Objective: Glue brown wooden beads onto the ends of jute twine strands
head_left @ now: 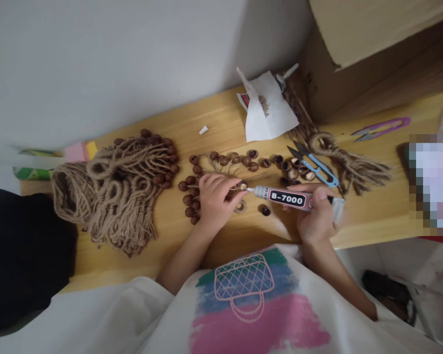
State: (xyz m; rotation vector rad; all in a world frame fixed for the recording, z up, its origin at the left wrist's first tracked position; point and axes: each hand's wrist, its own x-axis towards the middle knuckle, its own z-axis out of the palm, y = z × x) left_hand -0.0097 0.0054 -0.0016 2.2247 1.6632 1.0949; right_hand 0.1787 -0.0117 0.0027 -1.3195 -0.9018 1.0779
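My left hand holds a bead just above the table, near centre, fingers pinched shut on it to steady it. My right hand is clamped round the glue tube, held level, with its nozzle touching the bead. Loose beads lie beyond.

Both bare forearms are extended forward. The left hand is pinched at the fingertips; the right hand is curled into a grip.
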